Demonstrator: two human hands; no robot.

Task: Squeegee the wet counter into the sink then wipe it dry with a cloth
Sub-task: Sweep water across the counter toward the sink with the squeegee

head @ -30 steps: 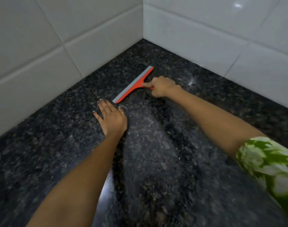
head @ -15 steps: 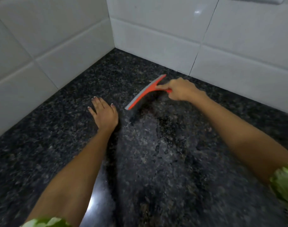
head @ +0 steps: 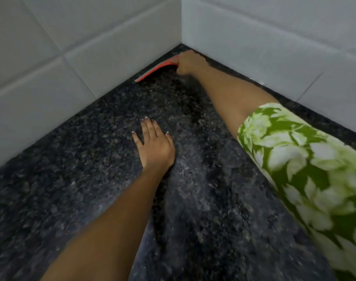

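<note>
Closest to the camera it's mostly forearms and a green-and-white floral sleeve (head: 306, 175) on the right arm, stretched out over a dark speckled granite worktop (head: 61, 179). There's a greyish, streaky film of water (head: 195, 179) running down the middle of the stone between the two arms, so this bit is clearly not dry yet.

A bit further in, the left hand (head: 155, 145) lies flat on the worktop, palm down, fingers spread and holding nothing. Looks like it's just there for bracing.

Then all the way back, the right hand (head: 188, 62) is clenched around the handle of the orange squeegee (head: 157, 71), which is tucked right into the back corner of the worktop where the two white tiled walls (head: 92, 47) meet. The blade runs along the foot of the left-hand wall, close against it as far as I can tell. The handle itself is buried in the fist and there's motion blur.

No sink or cloth anywhere in view, so my guess is this is the start of a pull stroke from the corner back toward the person.

What could go wrong: that arm is at full stretch, so pressure on the blade could come out uneven and leave a stripe of water behind. The blade end might also catch on the wall, and water right in the corner seam could get skipped. And that bracing palm sits on the edge of the wet patch, so it could slip or just smear things.
</note>
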